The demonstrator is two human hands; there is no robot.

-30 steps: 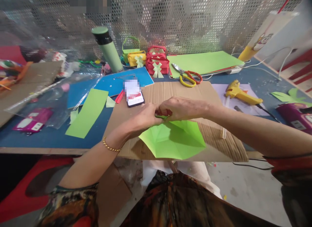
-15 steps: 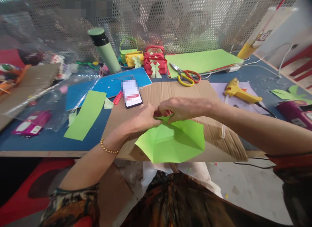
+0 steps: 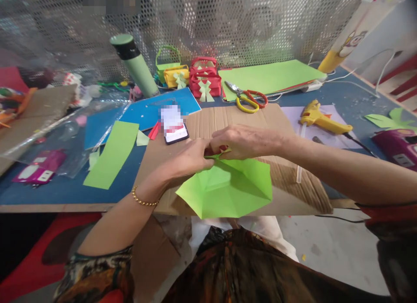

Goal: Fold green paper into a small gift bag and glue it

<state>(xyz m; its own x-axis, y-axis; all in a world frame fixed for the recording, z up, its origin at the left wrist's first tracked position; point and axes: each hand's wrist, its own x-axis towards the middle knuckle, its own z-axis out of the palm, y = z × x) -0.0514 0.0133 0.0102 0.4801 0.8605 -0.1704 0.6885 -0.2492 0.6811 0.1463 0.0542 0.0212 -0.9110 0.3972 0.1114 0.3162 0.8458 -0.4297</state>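
Left hand (image 3: 193,157), right hand (image 3: 239,140): fingers (image 3: 207,163) pinching green paper (image 3: 230,191) by far edge, over cardboard (image 3: 203,121)

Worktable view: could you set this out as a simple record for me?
Left hand: pinching the far edge of the folded green paper
Right hand: beside the left, gripping the same edge
Beneath: corrugated cardboard
Just beyond: smartphone; scissors with one yellow, one orange-red handle
To the right: yellow glue gun on a pale purple sheet
At the back: green thermos flask; red, yellow and green paper handbags
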